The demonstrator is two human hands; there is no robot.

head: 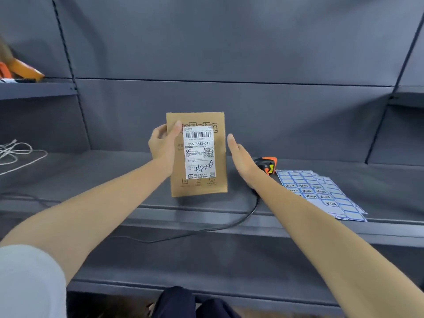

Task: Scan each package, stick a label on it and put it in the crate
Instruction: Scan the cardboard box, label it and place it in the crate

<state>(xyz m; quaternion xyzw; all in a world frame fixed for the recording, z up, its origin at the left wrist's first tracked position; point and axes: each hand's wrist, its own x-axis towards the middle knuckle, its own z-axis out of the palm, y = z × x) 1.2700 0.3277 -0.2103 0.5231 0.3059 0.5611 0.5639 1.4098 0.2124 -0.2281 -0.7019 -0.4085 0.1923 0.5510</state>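
At nine o'clock, a loose coil of white cord lies on the grey metal shelf, with an orange object on the higher shelf at ten o'clock, too blurred to identify. At centre, a person's left hand grips the left edge of a brown cardboard package, thumb curled over its front, holding it upright with its lower edge at the shelf surface. A white shipping label with barcode, QR code and handwriting covers the package's face. Just right of the package, the right hand is held flat, fingers straight, not touching the cardboard. Behind that hand, at three o'clock, sits an orange-and-black barcode scanner, its black cable trailing over the shelf's front edge. Further right lie overlapping sheets of blue-bordered stickers.
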